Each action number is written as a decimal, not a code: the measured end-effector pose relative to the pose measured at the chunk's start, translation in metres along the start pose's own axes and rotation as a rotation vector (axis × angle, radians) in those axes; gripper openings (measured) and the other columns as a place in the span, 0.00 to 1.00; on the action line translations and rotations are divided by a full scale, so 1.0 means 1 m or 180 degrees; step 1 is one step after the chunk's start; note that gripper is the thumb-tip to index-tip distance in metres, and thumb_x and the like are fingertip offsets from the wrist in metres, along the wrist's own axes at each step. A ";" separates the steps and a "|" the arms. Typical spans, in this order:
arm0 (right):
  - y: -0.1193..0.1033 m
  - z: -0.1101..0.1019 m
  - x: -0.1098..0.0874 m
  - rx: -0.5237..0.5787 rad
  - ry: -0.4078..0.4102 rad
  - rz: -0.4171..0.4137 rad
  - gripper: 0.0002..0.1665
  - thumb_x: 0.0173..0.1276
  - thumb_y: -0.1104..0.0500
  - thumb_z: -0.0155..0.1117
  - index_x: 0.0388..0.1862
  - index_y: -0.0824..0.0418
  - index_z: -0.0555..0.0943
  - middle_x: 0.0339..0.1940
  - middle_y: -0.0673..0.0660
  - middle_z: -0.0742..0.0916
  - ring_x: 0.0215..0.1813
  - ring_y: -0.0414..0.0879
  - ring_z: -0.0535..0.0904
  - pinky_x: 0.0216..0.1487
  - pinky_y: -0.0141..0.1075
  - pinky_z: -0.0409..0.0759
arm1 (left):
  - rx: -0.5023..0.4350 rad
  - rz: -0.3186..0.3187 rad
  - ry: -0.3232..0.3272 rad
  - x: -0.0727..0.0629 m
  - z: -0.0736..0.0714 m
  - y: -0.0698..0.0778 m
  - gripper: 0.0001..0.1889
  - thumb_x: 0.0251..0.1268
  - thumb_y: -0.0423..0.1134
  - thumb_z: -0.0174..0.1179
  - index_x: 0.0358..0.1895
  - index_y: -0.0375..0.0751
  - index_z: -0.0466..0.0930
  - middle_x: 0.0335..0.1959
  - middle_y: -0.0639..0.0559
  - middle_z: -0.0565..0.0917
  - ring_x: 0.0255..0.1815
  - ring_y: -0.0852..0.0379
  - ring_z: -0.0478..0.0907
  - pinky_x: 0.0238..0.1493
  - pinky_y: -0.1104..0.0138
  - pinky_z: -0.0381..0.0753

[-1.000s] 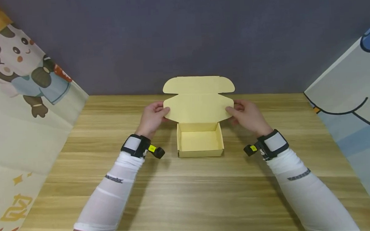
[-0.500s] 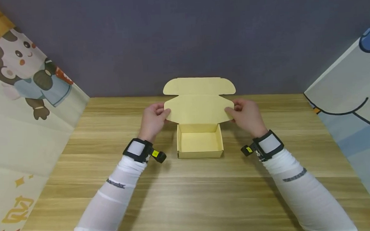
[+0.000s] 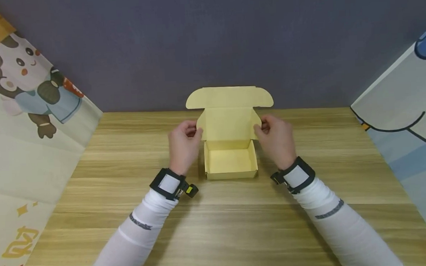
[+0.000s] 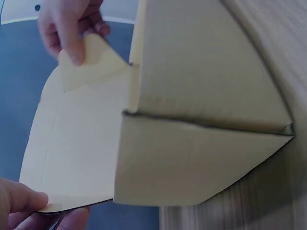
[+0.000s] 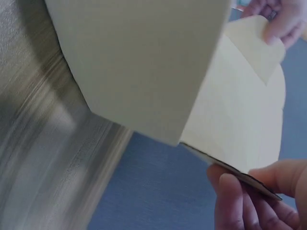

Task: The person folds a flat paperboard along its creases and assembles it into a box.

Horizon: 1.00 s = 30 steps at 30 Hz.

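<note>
Left hand point(image 4: 21, 197) on lid point(image 4: 84, 143) (pale)

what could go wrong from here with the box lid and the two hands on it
The left hand pinches the left side flap, the right hand the right side flap; uneven pressure might skew or crease the lid.
Neither hand holds the base, so a tug on the lid could slide or tip it on the table.
The far tab is ungripped, so its rounded ends may snag later.
</note>
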State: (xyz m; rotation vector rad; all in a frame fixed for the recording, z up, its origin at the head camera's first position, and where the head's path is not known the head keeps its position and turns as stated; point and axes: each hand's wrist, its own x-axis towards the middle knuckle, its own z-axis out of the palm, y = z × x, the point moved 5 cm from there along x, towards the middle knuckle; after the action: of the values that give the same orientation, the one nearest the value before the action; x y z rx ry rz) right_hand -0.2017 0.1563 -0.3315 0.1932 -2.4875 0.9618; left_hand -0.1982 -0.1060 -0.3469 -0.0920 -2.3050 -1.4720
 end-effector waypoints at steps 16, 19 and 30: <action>-0.006 0.014 -0.017 0.0110 0.0291 -0.0310 0.09 0.66 0.59 0.65 0.40 0.64 0.82 0.32 0.59 0.89 0.28 0.46 0.85 0.29 0.39 0.84 | -0.0375 0.0214 0.0264 -0.020 0.008 -0.007 0.08 0.60 0.29 0.63 0.42 0.34 0.82 0.36 0.43 0.86 0.35 0.52 0.86 0.34 0.70 0.85; -0.005 0.017 -0.021 0.0142 0.0264 -0.0294 0.10 0.66 0.58 0.65 0.41 0.63 0.82 0.33 0.58 0.88 0.29 0.45 0.85 0.30 0.39 0.84 | -0.0490 0.0152 0.0210 -0.023 0.011 -0.010 0.09 0.59 0.28 0.64 0.43 0.31 0.80 0.38 0.40 0.85 0.38 0.49 0.85 0.36 0.71 0.85; -0.004 0.020 -0.039 0.0313 0.0153 -0.0353 0.12 0.64 0.60 0.67 0.42 0.66 0.78 0.37 0.61 0.86 0.36 0.50 0.86 0.36 0.40 0.86 | -0.0517 0.0210 0.0031 -0.034 0.017 -0.012 0.10 0.57 0.24 0.65 0.40 0.26 0.74 0.47 0.38 0.80 0.48 0.40 0.82 0.45 0.70 0.84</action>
State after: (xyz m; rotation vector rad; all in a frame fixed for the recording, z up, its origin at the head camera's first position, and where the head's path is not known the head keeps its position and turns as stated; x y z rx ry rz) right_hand -0.1741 0.1387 -0.3607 0.3321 -2.3611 1.0303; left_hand -0.1754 -0.0908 -0.3762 -0.2040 -2.1503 -1.6199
